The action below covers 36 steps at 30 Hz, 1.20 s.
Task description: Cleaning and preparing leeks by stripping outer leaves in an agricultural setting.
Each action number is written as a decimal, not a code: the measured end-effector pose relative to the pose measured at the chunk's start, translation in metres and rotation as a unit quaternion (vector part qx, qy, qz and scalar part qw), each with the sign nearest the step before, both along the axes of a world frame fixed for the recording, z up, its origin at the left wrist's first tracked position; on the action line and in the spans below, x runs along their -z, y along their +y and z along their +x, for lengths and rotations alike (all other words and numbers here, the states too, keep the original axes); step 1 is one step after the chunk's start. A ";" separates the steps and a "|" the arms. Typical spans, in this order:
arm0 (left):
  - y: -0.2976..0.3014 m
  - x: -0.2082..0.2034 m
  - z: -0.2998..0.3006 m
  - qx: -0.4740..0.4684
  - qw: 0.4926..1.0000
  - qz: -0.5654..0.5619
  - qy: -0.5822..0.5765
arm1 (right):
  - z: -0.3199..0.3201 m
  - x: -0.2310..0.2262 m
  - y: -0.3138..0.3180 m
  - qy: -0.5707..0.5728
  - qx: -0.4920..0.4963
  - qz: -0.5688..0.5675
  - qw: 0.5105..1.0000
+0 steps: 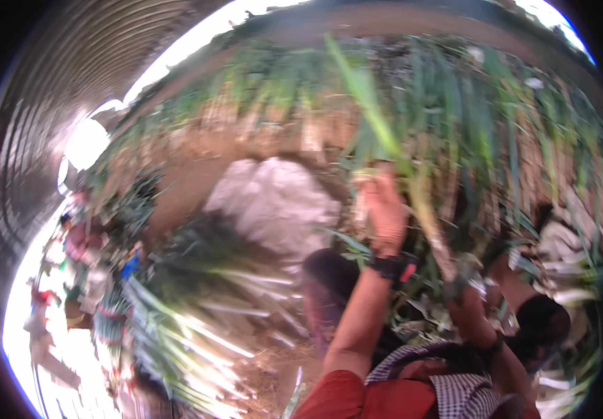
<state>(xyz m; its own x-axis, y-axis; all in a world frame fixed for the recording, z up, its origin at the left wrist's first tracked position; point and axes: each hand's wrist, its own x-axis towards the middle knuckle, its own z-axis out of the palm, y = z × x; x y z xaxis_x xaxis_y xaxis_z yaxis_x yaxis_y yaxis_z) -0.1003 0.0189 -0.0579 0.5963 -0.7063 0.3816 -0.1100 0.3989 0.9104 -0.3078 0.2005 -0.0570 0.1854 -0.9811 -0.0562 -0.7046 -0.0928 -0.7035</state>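
Note:
A long leek [423, 202] slants across the middle, its green leaves smeared by motion at the top and its pale end low down. Around that lower end my right hand [467, 311] is closed, partly in shadow; a greyish shape by its fingers is too blurred to name. My left hand [385, 213], with a dark band at the wrist, is beside the leek's upper part. Its fingers are curled, and a pale yellowish bit shows at their tips. Trimmed leaves and peelings [413, 307] lie below, between my knees.
Uncleaned leeks [511, 133] stand in a long row across the far side. A whitish sack [273, 202] lies left of centre, with a pile of cleaned leeks [203, 300] nearer me. At far left sit other people [85, 241] under a corrugated wall [43, 91]. Pale cloth [570, 230] is at right.

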 end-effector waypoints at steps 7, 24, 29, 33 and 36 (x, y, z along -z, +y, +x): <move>-0.005 -0.028 -0.019 0.073 0.987 0.011 0.142 | -0.001 0.023 -0.006 -0.167 -0.040 -0.028 0.985; 0.007 0.003 -0.028 0.304 0.855 0.282 -0.311 | -0.040 0.073 -0.053 -0.215 0.040 -0.099 0.971; -0.043 0.028 -0.047 0.287 0.908 0.302 0.040 | -0.027 0.085 -0.034 -0.248 -0.025 -0.100 0.963; -0.045 0.077 -0.042 0.433 0.750 0.262 0.426 | -0.019 0.098 -0.022 -0.206 -0.034 -0.098 0.973; -0.033 0.066 -0.052 0.428 0.795 0.148 0.403 | -0.044 0.102 -0.040 -0.078 -0.089 0.190 0.975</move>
<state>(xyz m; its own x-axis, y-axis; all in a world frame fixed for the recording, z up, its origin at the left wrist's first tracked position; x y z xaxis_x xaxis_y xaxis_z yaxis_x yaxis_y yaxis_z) -0.1522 -0.0139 -0.1237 -0.1856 -0.9727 -0.1396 0.7529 -0.2320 0.6159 -0.3515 0.1610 -0.1586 0.3860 -0.8463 -0.3672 -0.5833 0.0844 -0.8078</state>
